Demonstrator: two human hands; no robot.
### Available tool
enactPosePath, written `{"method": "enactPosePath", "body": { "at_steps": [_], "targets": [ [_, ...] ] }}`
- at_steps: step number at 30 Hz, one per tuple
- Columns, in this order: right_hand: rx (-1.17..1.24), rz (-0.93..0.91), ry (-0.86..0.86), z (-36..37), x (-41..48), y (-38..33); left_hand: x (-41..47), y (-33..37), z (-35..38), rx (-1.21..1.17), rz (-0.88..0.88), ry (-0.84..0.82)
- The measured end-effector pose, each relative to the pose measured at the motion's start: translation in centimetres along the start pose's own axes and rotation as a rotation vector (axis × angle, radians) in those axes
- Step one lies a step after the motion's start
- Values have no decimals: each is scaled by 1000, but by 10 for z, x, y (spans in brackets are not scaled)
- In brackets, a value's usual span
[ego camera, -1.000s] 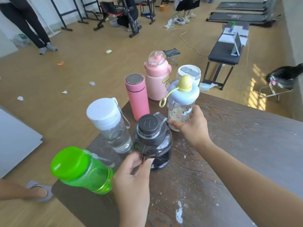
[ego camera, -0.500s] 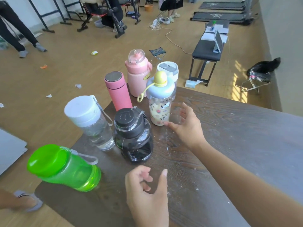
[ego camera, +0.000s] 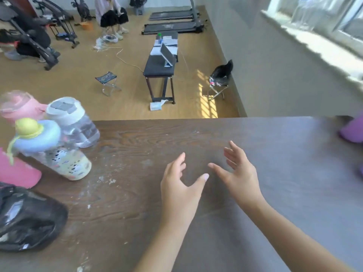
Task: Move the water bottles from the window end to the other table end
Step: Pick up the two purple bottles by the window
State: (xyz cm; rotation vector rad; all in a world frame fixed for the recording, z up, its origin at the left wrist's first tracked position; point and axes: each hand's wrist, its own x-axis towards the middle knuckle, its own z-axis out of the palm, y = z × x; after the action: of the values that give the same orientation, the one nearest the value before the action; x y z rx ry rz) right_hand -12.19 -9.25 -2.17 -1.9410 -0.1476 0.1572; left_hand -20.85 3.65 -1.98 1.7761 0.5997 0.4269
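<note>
Several bottles stand grouped at the left end of the dark wooden table [ego camera: 149,138]: a blue-lidded bottle with a yellow knob [ego camera: 53,152], a clear bottle with a white lid [ego camera: 72,120], a pale pink bottle [ego camera: 17,107], a pink flask [ego camera: 17,171] and a black bottle [ego camera: 27,218]. At the right edge a purple object [ego camera: 351,132] is partly cut off. My left hand [ego camera: 180,185] and my right hand [ego camera: 239,173] hover over the table's middle, both with fingers spread and holding nothing.
Beyond the table are a black bench [ego camera: 161,63] with papers and a tablet, a small folding stool [ego camera: 108,83], a tissue pack [ego camera: 157,105] on the floor and a window sill [ego camera: 314,42] at the upper right. A seated person [ego camera: 112,14] is far back.
The view has swung right toward the window end. Both hands have let go of the bottles and moved right, away from the group, and are now empty over the table's middle.
</note>
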Motion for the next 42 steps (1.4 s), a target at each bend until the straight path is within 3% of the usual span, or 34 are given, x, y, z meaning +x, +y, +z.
{"method": "enactPosePath", "body": {
  "at_steps": [3, 10, 15, 22, 27, 36, 42],
  "targets": [
    [13, 42, 124, -55, -2, 21, 7, 18, 51, 41, 52, -105],
    [55, 220, 620, -199, -19, 93, 0, 64, 205, 164, 182, -393],
    [-12, 294, 853, -268, -5, 128, 5, 105, 308, 196, 254, -470],
    [77, 222, 767, -322, 31, 147, 27, 146, 424, 193, 235, -508],
    [83, 145, 644, -335, 40, 159, 35, 150, 462, 205, 204, -498],
    [54, 96, 610, -346, 45, 157, 35, 150, 475, 37, 161, -430],
    [6, -18, 611, -326, 58, 116, 40, 135, 406, -66, 106, -284]
  ]
}}
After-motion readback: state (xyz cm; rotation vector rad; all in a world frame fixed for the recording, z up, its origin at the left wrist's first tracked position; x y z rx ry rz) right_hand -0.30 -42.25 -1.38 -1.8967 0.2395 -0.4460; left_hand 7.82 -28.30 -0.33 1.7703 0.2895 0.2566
